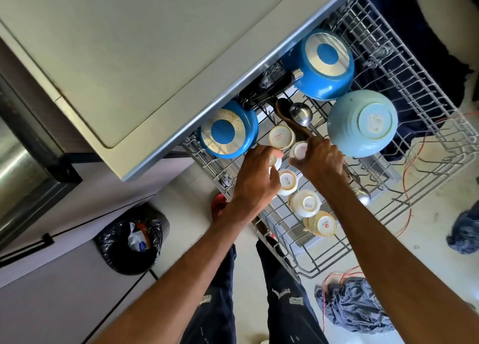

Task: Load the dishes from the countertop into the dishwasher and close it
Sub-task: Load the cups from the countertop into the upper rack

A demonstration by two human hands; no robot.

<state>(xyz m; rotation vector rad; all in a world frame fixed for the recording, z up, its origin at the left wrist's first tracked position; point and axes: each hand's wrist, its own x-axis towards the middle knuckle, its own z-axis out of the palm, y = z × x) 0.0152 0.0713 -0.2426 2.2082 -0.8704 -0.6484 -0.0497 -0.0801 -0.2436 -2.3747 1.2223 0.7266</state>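
The dishwasher's wire rack (404,177) is pulled out below the countertop (134,45). Upside down in it lie two blue pans (321,66) (228,133), a pale blue bowl (363,123), a wooden spoon (283,110), a metal ladle (300,114) and several white cups (281,137). My left hand (256,177) grips a white cup (275,161) that is mostly hidden under its fingers. My right hand (320,158) grips another white cup (298,149) near the rack's middle. Two more cups (305,203) (322,224) stand in a row toward me.
A bin lined with a black bag (132,237) stands on the floor at the left. Crumpled blue cloths (352,304) (465,232) and an orange cable (409,162) lie on the floor near the rack. My legs (215,304) stand beside the rack's near corner.
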